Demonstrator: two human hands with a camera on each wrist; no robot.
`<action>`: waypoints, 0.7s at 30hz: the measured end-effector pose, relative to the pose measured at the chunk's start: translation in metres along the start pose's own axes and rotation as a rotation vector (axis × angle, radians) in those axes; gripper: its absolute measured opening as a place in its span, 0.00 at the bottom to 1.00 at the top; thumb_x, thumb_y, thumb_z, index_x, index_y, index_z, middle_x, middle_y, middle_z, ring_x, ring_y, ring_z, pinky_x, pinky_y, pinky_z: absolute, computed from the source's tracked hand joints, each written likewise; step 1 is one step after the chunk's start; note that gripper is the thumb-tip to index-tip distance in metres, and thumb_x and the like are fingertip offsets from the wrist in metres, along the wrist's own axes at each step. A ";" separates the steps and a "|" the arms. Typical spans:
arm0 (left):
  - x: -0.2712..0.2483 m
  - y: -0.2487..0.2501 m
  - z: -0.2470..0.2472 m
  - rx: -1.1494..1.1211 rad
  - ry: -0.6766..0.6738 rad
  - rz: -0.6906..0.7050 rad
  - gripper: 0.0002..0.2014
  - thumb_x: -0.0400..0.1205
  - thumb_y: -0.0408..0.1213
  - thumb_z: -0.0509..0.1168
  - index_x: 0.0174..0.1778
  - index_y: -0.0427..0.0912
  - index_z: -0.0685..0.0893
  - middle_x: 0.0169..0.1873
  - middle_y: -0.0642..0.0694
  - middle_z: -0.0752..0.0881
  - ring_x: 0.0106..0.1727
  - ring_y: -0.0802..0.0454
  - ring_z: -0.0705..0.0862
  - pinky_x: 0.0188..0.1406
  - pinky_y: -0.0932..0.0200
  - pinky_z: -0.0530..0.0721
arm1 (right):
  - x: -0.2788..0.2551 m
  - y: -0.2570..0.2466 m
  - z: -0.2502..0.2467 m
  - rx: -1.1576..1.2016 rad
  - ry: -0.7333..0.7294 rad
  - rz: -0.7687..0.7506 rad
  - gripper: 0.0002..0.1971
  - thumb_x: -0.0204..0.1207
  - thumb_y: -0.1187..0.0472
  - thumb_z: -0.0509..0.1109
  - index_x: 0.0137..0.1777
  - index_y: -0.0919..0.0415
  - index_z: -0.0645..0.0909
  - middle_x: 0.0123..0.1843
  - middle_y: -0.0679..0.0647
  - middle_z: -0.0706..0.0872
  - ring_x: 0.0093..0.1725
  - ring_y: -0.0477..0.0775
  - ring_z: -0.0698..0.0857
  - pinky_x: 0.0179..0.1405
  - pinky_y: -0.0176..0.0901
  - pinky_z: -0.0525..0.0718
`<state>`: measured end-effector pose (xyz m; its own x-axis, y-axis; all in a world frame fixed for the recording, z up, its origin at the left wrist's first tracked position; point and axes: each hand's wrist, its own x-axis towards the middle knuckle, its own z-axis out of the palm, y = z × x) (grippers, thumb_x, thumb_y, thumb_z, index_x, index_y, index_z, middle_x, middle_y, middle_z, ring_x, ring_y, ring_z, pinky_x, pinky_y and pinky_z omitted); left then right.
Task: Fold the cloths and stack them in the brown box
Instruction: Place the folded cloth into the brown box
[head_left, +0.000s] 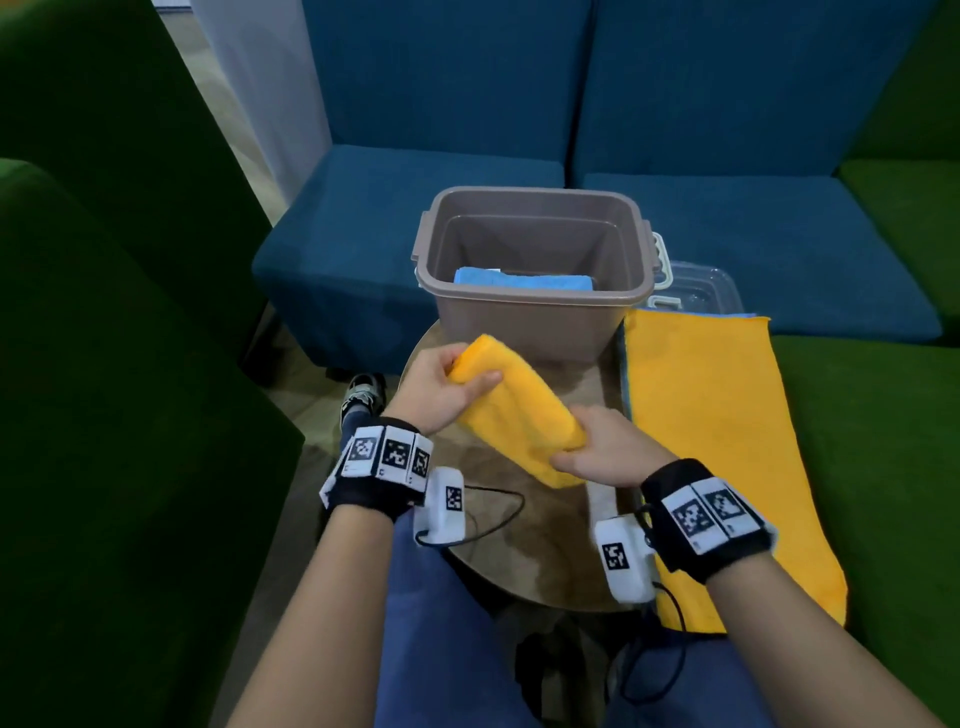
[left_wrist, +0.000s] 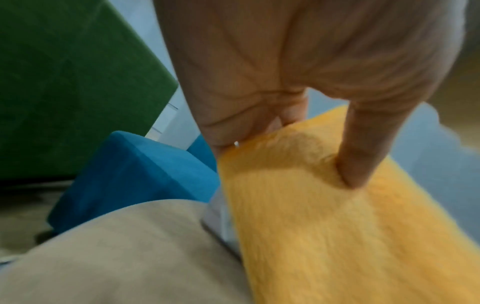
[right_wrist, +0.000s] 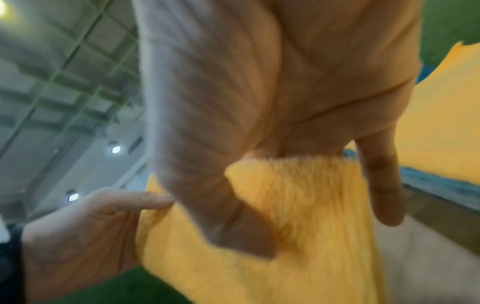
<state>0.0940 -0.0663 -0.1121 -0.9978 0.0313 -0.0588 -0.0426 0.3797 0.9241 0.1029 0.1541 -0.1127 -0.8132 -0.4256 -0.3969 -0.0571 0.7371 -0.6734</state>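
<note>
2 hands hold 1 folded yellow cloth (head_left: 514, 410) in the air, just in front of the person's lap and above a small round table (head_left: 545, 519). The left hand (head_left: 436, 387) grips the far end of the bundle, thumb pressed on top and fingers curled underneath. The right hand (head_left: 605, 449) grips the near end the same way, thumb (right_wrist: 233, 216) over the nap and fingers behind it. The bundle slants between them, far end higher.

Just beyond the left hand stands the brown box (head_left: 535, 299), open at the top, with 1 folded blue cloth (head_left: 522, 279) lying flat on its floor. Right of the right hand, 1 unfolded yellow cloth (head_left: 717, 441) lies spread flat, with the blue edge of another cloth (head_left: 625, 374) showing beneath it. A clear lid (head_left: 701, 291) sits beyond that pile.

The held cloth looks soft, plush and light; it dents under the left thumb (left_wrist: 363, 156). It would likely sag or spring open if let go at 1 end, so gripping both short ends across all layers seems the safest hold for lowering it onto the blue cloth in the box.
</note>
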 end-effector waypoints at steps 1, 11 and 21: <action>0.002 0.004 0.003 0.003 0.039 0.055 0.11 0.80 0.45 0.71 0.48 0.39 0.86 0.40 0.42 0.88 0.40 0.53 0.85 0.44 0.56 0.83 | -0.001 -0.002 -0.001 0.103 0.022 -0.049 0.12 0.76 0.56 0.75 0.58 0.53 0.81 0.49 0.47 0.88 0.47 0.48 0.86 0.40 0.36 0.79; 0.017 0.023 0.007 0.250 0.493 0.080 0.22 0.85 0.57 0.56 0.35 0.42 0.72 0.26 0.52 0.71 0.34 0.43 0.74 0.34 0.52 0.68 | 0.000 0.001 -0.006 0.253 0.328 -0.279 0.04 0.82 0.56 0.69 0.53 0.55 0.81 0.44 0.45 0.86 0.42 0.36 0.83 0.38 0.31 0.77; 0.090 0.066 0.008 0.315 0.386 0.046 0.33 0.79 0.72 0.37 0.30 0.46 0.65 0.29 0.49 0.74 0.40 0.42 0.77 0.50 0.48 0.72 | 0.018 -0.025 -0.117 -0.036 0.681 -0.360 0.09 0.82 0.61 0.69 0.60 0.59 0.83 0.50 0.51 0.86 0.51 0.53 0.81 0.45 0.41 0.71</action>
<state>0.0018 -0.0311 -0.0596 -0.9469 -0.2673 0.1787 -0.0398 0.6489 0.7599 0.0221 0.1900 -0.0300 -0.9172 -0.2340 0.3224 -0.3952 0.6362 -0.6626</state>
